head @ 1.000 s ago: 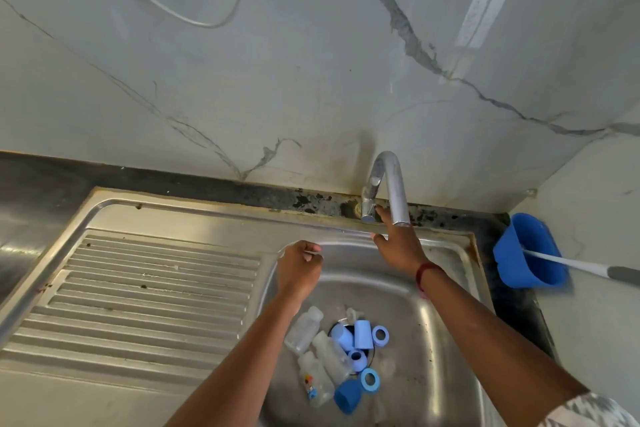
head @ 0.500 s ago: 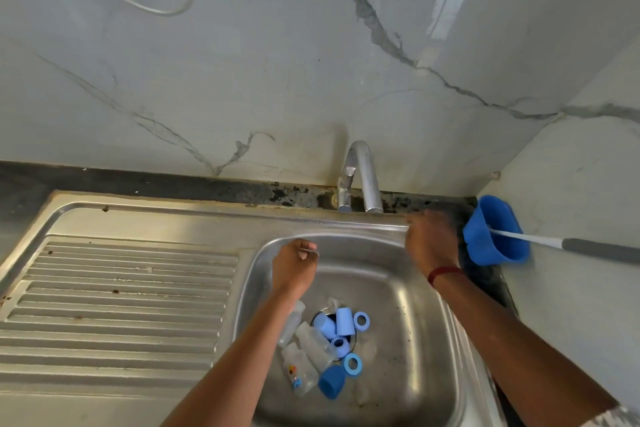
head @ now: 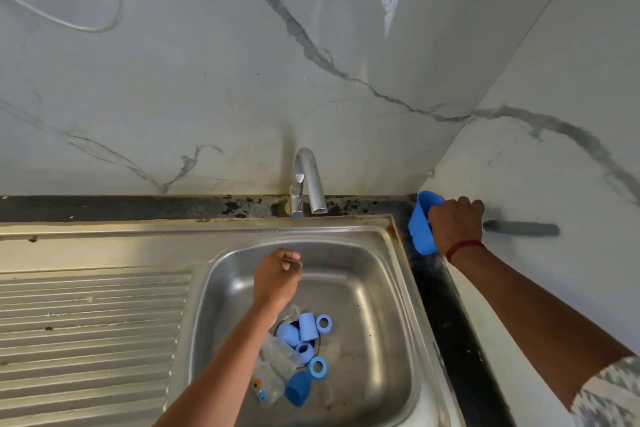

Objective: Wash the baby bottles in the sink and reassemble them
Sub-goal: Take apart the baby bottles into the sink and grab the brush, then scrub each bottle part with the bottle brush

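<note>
Head view: the right grip [head: 454, 227] is being closed, fingers curled, over the brush [head: 519, 229] where its shaft is leaving the blue cup [head: 420, 222]. Whether the cup's rim is also being caught cannot be told. Only the brush's grey handle is being left in sight, pointing right along the wall. The cup is being propped in the corner on the dark bench [head: 433, 305], just beside the sink [head: 381, 288].

The left grip [head: 277, 276] is being held curled above the basin, in front of the tap [head: 306, 180]. A thin pale sliver is showing at its fingertips, but whether anything is being pinched cannot be told.

The bottles [head: 277, 359] are lying on their sides on the sink bottom by the drain, taken apart. Blue caps [head: 308, 326] and rings [head: 317, 367] are being crowded against them.

The bottles are being judged light, thin-walled and clear, a little springy under a squeeze, and slippery once wet. Each is probably best being taken round the middle of the body, fingers wrapped, with the neck left free for the brush. The rings look small and slick, and are best being pinched across the rim. The brush is being judged light and stiff.
</note>
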`<state>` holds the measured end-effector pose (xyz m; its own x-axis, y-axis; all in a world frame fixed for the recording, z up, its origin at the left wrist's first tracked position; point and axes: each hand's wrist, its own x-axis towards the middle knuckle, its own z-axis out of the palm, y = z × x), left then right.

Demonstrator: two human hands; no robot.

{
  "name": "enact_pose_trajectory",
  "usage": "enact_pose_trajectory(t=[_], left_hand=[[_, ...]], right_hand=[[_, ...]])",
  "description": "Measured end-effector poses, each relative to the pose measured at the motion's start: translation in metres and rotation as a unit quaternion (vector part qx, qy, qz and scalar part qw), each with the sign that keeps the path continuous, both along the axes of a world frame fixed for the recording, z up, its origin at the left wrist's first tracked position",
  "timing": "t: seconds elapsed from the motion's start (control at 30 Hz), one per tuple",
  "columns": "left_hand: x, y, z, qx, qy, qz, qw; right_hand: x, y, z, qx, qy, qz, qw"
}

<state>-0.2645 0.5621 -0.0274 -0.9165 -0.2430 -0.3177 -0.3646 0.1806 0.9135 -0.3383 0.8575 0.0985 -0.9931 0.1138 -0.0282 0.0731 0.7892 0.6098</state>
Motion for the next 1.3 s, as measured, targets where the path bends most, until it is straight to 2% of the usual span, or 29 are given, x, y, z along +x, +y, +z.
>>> enact_pose_trajectory(t=[0.43, 0.67, 0.87, 0.97, 1.03, 1.13, 1.2, 1.3], left_hand=[[0.013, 0.0, 0.015, 0.01, 0.01, 0.022, 1.0], [0.014, 0.011, 0.031, 0.035, 0.025, 0.007, 0.999], [0.022, 0.025, 0.056, 0.056, 0.067, -0.029, 0.996], [0.027, 0.029, 0.063, 0.068, 0.072, -0.044, 0.994], [0.03, 0.03, 0.064, 0.082, 0.065, -0.047, 0.993], [0.036, 0.028, 0.062, 0.096, 0.033, -0.05, 0.994], [0.04, 0.025, 0.06, 0.126, -0.008, -0.048, 0.991], [0.052, 0.019, 0.058, 0.162, -0.081, -0.041, 0.983]], right_hand=[[0.002, 0.015, 0.017, -0.006, 0.001, -0.001, 1.0], [0.01, 0.013, 0.058, 0.003, 0.031, -0.008, 0.999], [0.033, 0.008, 0.086, -0.052, 0.069, -0.017, 0.996], [0.044, 0.005, 0.086, -0.141, 0.065, -0.01, 0.988], [0.051, -0.004, 0.081, -0.222, 0.046, -0.03, 0.973], [0.063, -0.021, 0.056, -0.354, -0.007, -0.08, 0.932], [0.076, -0.033, 0.032, -0.458, -0.053, -0.101, 0.882], [0.1, -0.056, -0.004, -0.603, -0.099, -0.131, 0.781]])
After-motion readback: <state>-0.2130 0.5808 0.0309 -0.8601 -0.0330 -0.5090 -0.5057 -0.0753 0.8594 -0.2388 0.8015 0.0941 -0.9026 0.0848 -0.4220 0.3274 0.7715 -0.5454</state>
